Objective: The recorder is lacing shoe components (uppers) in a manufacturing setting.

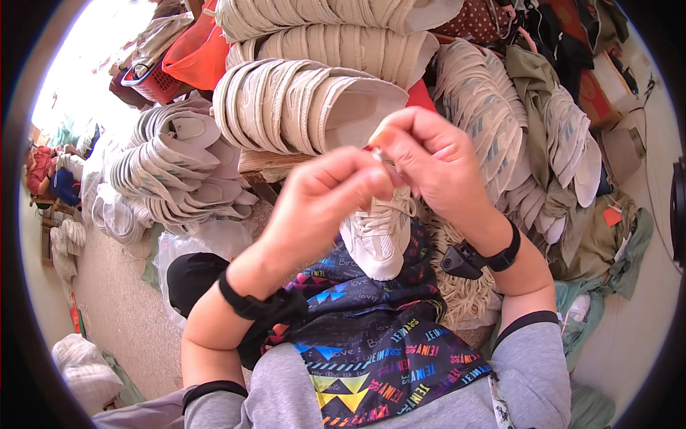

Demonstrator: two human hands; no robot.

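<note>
My left hand (318, 196) and my right hand (437, 159) meet above a white sneaker upper (379, 247), both with fingertips pinched together. Between them shows a small whitish bit with a speck of red, too small and blurred to name. The sneaker upper lies on my lap, toe toward me, with pale laces threaded across its front. Its far end is hidden behind my hands. Motion slightly smears the left hand.
Long nested stacks of beige shoe uppers (286, 107) stand just beyond my hands. More stacked uppers are on the left (164, 161) and right (479, 107). A heap of cream shoelaces (461, 282) lies beside my right forearm. A red basket (153, 84) sits at the far left.
</note>
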